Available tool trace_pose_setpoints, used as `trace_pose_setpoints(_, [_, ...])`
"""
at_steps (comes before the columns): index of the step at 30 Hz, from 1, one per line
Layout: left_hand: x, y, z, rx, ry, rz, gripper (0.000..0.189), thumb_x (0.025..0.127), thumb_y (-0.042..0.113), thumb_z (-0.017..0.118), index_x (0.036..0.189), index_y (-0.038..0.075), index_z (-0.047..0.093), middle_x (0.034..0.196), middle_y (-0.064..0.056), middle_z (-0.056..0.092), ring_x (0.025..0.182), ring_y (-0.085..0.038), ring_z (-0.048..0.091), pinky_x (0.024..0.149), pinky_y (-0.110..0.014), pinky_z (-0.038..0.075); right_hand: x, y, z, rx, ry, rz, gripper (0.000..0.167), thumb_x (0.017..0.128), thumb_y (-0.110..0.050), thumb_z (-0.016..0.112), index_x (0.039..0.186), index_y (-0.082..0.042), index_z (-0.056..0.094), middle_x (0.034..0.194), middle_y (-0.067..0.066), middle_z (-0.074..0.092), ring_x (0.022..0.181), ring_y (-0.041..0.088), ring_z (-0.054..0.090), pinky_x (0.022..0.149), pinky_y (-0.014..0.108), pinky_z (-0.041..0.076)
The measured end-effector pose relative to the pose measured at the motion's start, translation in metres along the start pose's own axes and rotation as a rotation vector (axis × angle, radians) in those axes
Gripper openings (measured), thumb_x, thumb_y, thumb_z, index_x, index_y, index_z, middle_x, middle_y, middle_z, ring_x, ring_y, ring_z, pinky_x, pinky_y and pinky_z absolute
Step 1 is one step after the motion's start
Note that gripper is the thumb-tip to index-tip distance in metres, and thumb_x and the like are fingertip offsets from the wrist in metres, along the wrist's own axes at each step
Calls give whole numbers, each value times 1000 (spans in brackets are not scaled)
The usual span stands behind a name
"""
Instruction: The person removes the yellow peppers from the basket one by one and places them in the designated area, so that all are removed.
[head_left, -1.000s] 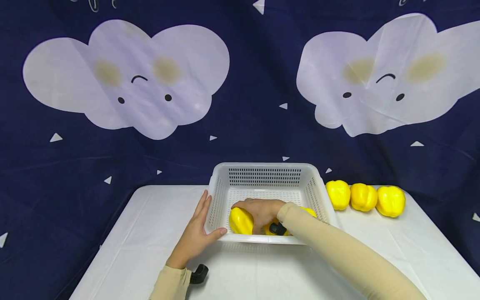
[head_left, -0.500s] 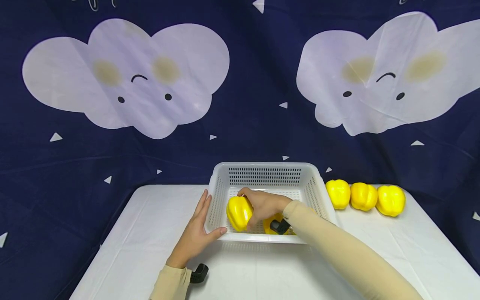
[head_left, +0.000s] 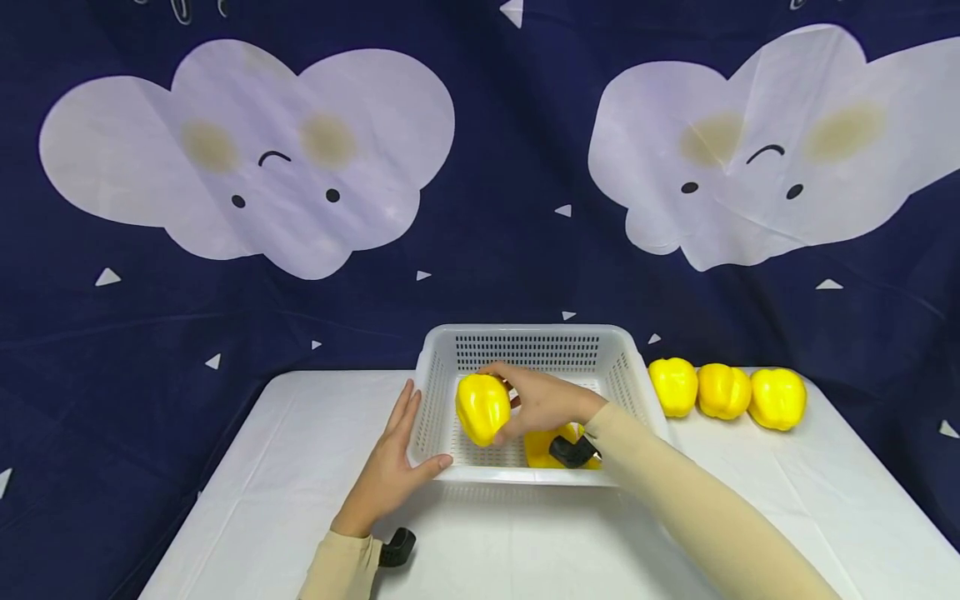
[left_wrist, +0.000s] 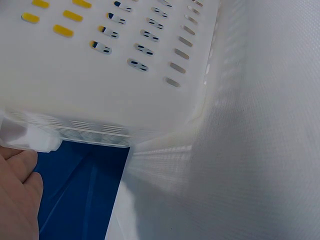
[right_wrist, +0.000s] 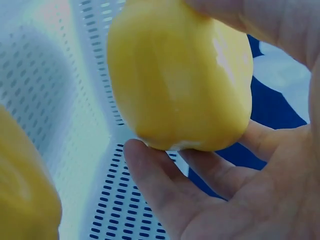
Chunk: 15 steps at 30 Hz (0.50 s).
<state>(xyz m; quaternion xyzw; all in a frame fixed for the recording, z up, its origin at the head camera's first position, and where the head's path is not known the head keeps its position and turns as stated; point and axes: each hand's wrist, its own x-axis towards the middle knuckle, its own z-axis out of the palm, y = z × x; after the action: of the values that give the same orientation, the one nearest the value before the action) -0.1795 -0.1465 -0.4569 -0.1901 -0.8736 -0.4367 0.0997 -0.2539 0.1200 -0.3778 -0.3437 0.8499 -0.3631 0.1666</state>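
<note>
My right hand (head_left: 546, 400) grips a yellow bell pepper (head_left: 482, 408) and holds it up inside a white perforated plastic basket (head_left: 525, 477). In the right wrist view the thumb lies on one side of this pepper (right_wrist: 180, 75) and the fingers on the other. Beneath the right wrist, another yellow pepper (head_left: 538, 450) lies in the basket, partly hidden by the arm and a black wrist mount. My left hand (head_left: 393, 475) rests against the basket's left side and front corner, fingers straight. In the left wrist view, fingers (left_wrist: 20, 185) show beside the basket wall (left_wrist: 90, 85).
Three yellow bell peppers (head_left: 724, 391) stand in a row on the white-covered table (head_left: 300, 467), right of the basket. Behind the table hangs a dark blue cloth (head_left: 517, 250) printed with clouds and small triangles.
The pepper in my right hand has risen from the basket's front left floor, and the right hand has moved up and slightly right. My left hand stays on the basket.
</note>
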Motion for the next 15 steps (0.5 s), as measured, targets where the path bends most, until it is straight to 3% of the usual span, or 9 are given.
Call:
trace_pose_setpoints(5, [0, 1, 0, -5, 4, -1, 103, 85, 42, 78, 158, -1, 21, 169, -6, 3, 150, -41, 17, 112, -66, 25, -10, 0, -5, 39, 62, -29, 91, 74, -21, 87, 151, -9, 39, 134, 2, 55, 118, 25, 54, 99, 37, 52])
trace_pose_setpoints(15, [0, 1, 0, -13, 6, 5, 102, 84, 37, 80, 158, -3, 21, 169, -8, 4, 151, -40, 16, 113, -64, 24, -31, 1, -12, 58, 185, 16, 95, 71, -23, 90, 152, -17, 40, 136, -2, 54, 119, 24, 52, 98, 35, 52])
